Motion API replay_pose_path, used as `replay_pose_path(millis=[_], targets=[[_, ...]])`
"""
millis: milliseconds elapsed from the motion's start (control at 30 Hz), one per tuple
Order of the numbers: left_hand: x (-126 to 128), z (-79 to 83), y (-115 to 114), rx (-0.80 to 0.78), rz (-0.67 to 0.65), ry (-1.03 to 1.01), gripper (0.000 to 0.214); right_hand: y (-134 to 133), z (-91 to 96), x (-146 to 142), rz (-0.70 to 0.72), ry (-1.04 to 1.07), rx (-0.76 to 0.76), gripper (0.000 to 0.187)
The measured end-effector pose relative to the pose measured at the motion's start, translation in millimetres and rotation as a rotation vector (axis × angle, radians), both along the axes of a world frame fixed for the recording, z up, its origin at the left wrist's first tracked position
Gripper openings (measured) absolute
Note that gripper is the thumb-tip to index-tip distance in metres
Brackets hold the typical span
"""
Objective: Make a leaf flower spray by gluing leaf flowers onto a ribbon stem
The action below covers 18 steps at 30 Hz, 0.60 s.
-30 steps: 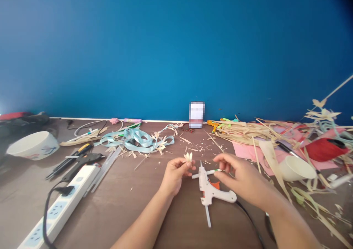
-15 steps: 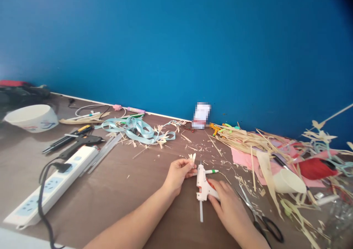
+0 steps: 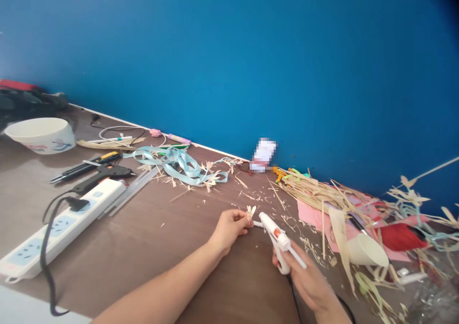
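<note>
Left hand (image 3: 227, 231): pinched a small pale flower piece (image 3: 252, 211) over the counter (image 3: 172, 252).
Right hand (image 3: 304, 274): gripped a white glue gun (image 3: 273, 237), front end near the flower piece.
Blue ribbon (image 3: 193, 175): lay beyond, leftward.
Power strip (image 3: 62, 226): sat left, near a black glue gun (image 3: 107, 172).
Pink paper (image 3: 308, 212): lay right, partly under pale strips (image 3: 315, 188).

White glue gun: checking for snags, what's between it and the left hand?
Head view: petals held by the left hand, and part of a white stick, show there.
</note>
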<state>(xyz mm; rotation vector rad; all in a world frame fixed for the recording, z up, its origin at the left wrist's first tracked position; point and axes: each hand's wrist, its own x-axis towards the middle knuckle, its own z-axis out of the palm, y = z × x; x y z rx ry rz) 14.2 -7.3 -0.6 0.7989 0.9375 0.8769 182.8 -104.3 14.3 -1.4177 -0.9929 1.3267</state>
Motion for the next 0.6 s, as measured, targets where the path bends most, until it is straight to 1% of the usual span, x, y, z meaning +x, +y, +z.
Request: replay_pose_path(millis=[100,133,200,267,367,433,500,600], targets=[[-1,-0.7,0,0.003,-0.007,-0.02,0.02,0,2.5,-4,-0.054,0.224,0.009,0.034],[-2,-0.8,1,0.001,-0.009,-0.035,0.021,0,4.0,-6,-0.071,0.258,0.026,0.034],[-4,-0.5,3,-0.018,-0.016,-0.074,0.023,0,6.0,-8,-0.112,0.248,0.077,0.033],[-7,0.8,5,-0.042,-0.033,-0.109,0.024,-2,5.2,-11,-0.163,0.151,0.128,0.033],[-10,4.5,7,-0.048,-0.074,-0.123,0.026,-7,0.8,-14,-0.208,-0.096,0.149,0.038],[-11,7.6,7,-0.026,-0.114,-0.12,0.026,-10,-0.8,-16,-0.192,-0.272,0.17,0.039],[-11,10.2,6,-0.018,-0.147,-0.123,0.025,-10,0.0,-17,-0.156,-0.394,0.197,0.04],[-10,12.1,4,-0.026,-0.166,-0.134,0.024,-8,2.6,-18,-0.131,-0.449,0.212,0.041]])
